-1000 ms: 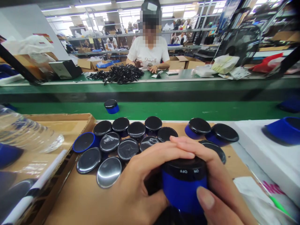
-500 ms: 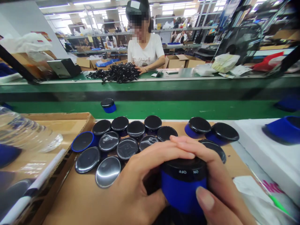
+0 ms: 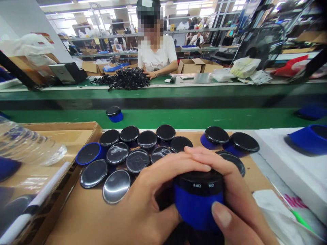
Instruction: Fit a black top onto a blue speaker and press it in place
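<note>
Both hands are wrapped round one blue round device (image 3: pixel 198 204) with a black top marked ON and OFF. My left hand (image 3: pixel 153 194) has its fingers over the top and its thumb low on the left side. My right hand (image 3: pixel 237 200) closes round the right side, its thumb pressed on the blue front and its fingertips meeting the left ones on the black top. Several like devices with black lids (image 3: pixel 138 160) stand on the cardboard just beyond my left hand. Others (image 3: pixel 216 136) stand beyond my right hand.
At left a cardboard tray (image 3: pixel 58 126) holds a clear plastic bottle (image 3: pixel 30 143) and a white tube. Right of my hands lie white foam (image 3: pixel 276 146), tissue (image 3: pixel 276 211) and a green-tipped tool (image 3: pixel 301 219). Across the green belt (image 3: pixel 163 117) a person (image 3: pixel 157 56) sits by black cords (image 3: pixel 130 79).
The view has shifted slightly, so things appear a little further left. Both hands keep the same hold on the blue device.
</note>
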A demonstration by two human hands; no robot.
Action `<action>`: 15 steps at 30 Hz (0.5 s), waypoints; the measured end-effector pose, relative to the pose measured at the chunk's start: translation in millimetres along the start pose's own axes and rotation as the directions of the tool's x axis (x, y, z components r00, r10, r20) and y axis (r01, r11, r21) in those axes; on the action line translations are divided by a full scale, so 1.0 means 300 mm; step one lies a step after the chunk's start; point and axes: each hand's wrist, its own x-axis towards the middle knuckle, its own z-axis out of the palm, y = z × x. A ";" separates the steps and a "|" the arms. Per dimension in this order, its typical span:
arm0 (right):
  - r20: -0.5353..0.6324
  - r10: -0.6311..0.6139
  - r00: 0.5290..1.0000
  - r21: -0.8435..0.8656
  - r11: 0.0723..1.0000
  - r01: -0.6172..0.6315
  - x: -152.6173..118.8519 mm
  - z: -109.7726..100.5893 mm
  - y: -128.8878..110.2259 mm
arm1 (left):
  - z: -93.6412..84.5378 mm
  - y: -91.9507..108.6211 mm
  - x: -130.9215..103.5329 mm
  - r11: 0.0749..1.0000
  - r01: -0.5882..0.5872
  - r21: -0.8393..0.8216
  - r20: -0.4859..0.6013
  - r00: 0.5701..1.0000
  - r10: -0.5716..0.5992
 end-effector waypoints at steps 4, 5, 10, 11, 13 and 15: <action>0.021 -0.022 1.000 0.037 0.999 0.021 0.011 0.004 0.001 | -0.001 -0.002 -0.002 1.000 -0.001 -0.012 0.007 1.000 0.001; 0.017 -0.028 0.999 0.036 0.999 0.027 0.013 0.003 0.002 | 0.000 -0.002 -0.003 1.000 0.002 -0.003 0.003 1.000 -0.002; 0.054 -0.069 0.996 0.033 0.997 0.067 0.016 -0.004 0.008 | 0.002 -0.002 -0.007 0.999 -0.042 0.000 0.004 0.999 0.042; 0.057 -0.067 0.996 0.032 0.997 0.065 0.015 -0.005 0.007 | 0.002 -0.002 -0.007 0.999 -0.040 -0.008 0.006 0.999 0.040; 0.043 -0.071 0.997 0.028 0.997 0.069 0.011 -0.005 0.004 | -0.001 -0.005 -0.009 0.999 -0.035 -0.005 0.016 0.999 0.035; 0.034 -0.070 0.997 0.020 0.997 0.069 0.007 -0.003 -0.001 | -0.005 -0.009 -0.013 0.999 -0.033 0.013 0.052 0.998 0.032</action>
